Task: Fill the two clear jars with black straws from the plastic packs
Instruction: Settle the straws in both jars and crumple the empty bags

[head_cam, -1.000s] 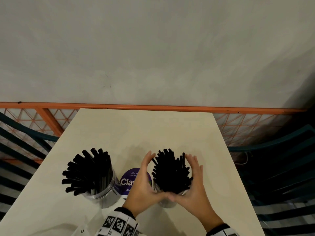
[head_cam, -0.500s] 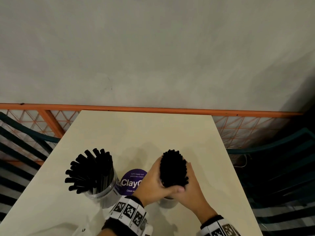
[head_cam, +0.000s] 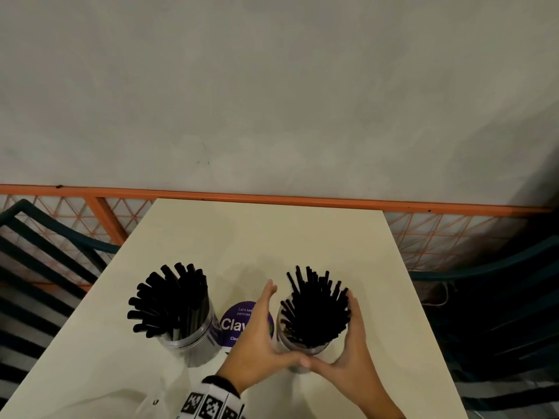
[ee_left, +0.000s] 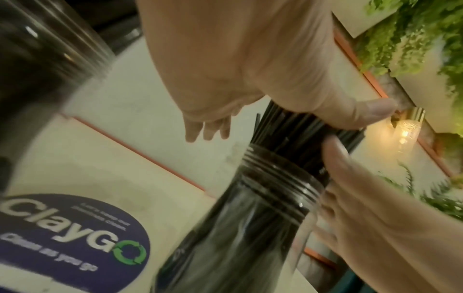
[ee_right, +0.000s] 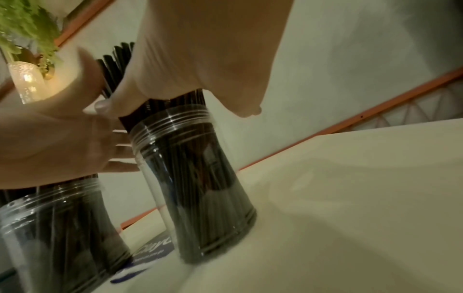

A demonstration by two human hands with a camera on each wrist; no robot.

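Right jar [head_cam: 302, 347], lower centre: straws [head_cam: 314, 309] splayed; left hand [head_cam: 260, 337] and right hand [head_cam: 351, 343] cup them, fingers straight, gripping nothing. Risk: a nudge tips the jar on the table [head_cam: 266, 237].

Two clear jars stand on one pale table [head_cam: 272, 237], the left jar [head_cam: 193, 349] and the right jar [head_cam: 298, 347], each packed with a bundle of black straws too many and too tightly crowded to count: one bundle [head_cam: 169, 300] at left, one [head_cam: 316, 309] at right. Two hands, the left hand [head_cam: 260, 337] and the right hand [head_cam: 354, 355], flank the right jar, and one round purple sticker [head_cam: 234, 323] lies between the jars. Two dark slatted chairs, one [head_cam: 45, 261] at left and one [head_cam: 499, 297] at right, sit at either side.
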